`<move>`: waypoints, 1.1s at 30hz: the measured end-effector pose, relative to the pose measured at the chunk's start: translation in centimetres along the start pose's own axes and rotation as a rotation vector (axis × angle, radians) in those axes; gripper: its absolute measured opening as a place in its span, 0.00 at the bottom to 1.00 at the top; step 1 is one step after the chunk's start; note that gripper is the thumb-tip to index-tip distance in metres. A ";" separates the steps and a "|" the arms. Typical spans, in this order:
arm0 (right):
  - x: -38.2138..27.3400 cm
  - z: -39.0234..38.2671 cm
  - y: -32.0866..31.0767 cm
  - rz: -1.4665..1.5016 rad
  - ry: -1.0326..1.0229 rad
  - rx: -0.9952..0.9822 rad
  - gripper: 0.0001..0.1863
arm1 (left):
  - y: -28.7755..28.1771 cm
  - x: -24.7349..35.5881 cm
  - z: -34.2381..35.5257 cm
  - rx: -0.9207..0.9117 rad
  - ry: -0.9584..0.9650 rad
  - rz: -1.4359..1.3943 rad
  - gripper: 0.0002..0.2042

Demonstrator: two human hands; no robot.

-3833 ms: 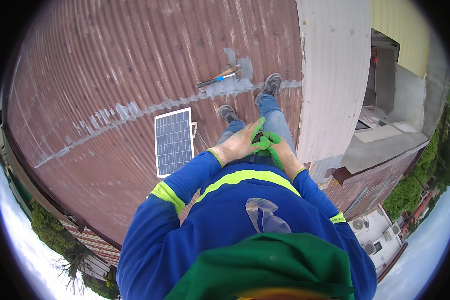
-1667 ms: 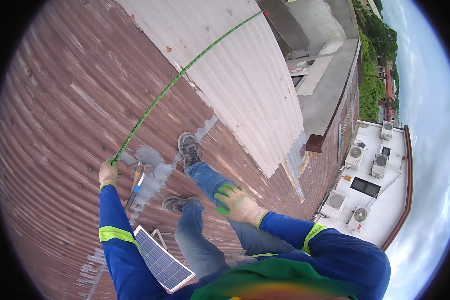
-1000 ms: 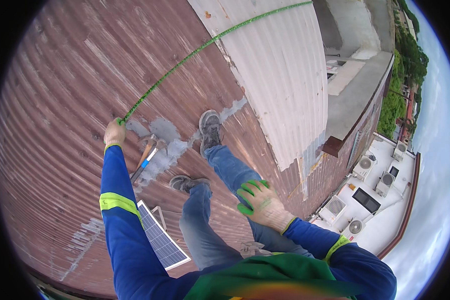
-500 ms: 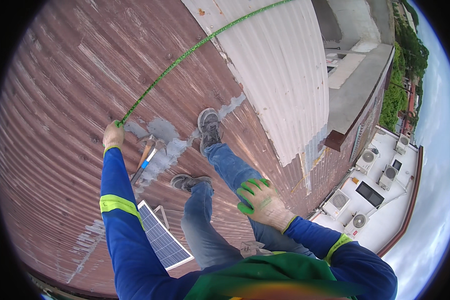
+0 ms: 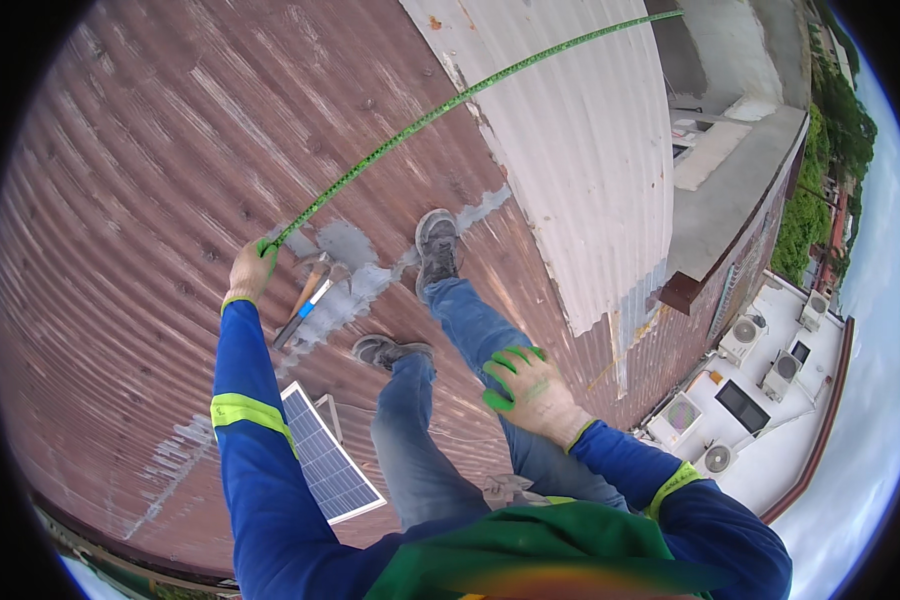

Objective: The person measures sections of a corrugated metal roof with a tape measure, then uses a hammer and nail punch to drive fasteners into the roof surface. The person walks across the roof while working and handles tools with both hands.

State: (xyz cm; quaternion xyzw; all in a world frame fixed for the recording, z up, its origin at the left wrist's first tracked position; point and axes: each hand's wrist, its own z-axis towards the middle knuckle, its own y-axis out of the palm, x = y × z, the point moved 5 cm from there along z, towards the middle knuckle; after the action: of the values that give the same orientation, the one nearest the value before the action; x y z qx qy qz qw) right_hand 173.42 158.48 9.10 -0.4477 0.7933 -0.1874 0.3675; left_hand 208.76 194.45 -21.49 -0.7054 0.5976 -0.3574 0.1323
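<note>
My left hand point(image 5: 253, 270), in a pale glove with green fingertips, is closed at the near end of a long green measuring tape point(image 5: 410, 133). The tape arcs up and right across the brown and the white roofing, its tip showing near the grey wall. Any case inside the hand is hidden. Gloved alike, my right hand point(image 5: 536, 392) lies on my bent right leg point(image 5: 480, 335), fingers spread and holding nothing. Beside my left hand, two hammers, one with a wooden handle point(image 5: 310, 288) and one with a blue and black handle point(image 5: 304, 311), rest on a grey patch.
Brown corrugated roofing point(image 5: 150, 250) spreads under my shoes. A white corrugated sheet point(image 5: 580, 150) overlaps it. Left of my legs leans a small solar panel point(image 5: 330, 455). Beyond the right roof edge, lower down, a white wall carries several air-conditioner units point(image 5: 741, 338).
The view has shifted, so the roof sits slightly more to the right. The tape's far tip has come into view at the upper right. My right hand stays on my leg.
</note>
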 end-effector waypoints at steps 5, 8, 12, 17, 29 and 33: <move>-0.2 0.1 0.2 -0.007 0.020 -0.021 0.25 | -0.4 -6.8 -7.6 -0.148 -0.118 -0.120 0.13; -0.6 0.2 0.2 0.021 0.041 -0.051 0.26 | -1.2 -12.5 -14.0 -0.138 -0.158 -0.212 0.12; -1.5 0.3 0.4 0.013 0.060 -0.108 0.27 | -2.8 -18.7 -22.0 -0.163 -0.230 -0.088 0.13; -2.6 0.3 1.3 -0.014 0.077 -0.144 0.28 | -4.9 -21.1 -29.4 -0.100 -0.294 -0.014 0.14; -4.0 0.8 3.1 -0.141 0.124 -0.263 0.32 | -6.3 -24.2 -33.4 -0.111 -0.314 0.094 0.14; -4.4 0.9 3.8 -0.148 0.108 -0.258 0.31 | -5.7 -26.0 -35.2 -0.257 -0.358 -0.121 0.16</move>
State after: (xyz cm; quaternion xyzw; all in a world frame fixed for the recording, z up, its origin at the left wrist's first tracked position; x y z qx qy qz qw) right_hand 173.40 164.25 7.95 -0.5378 0.7943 -0.1342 0.2487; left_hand 188.89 228.70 -1.99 -0.8032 0.5618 -0.1548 0.1235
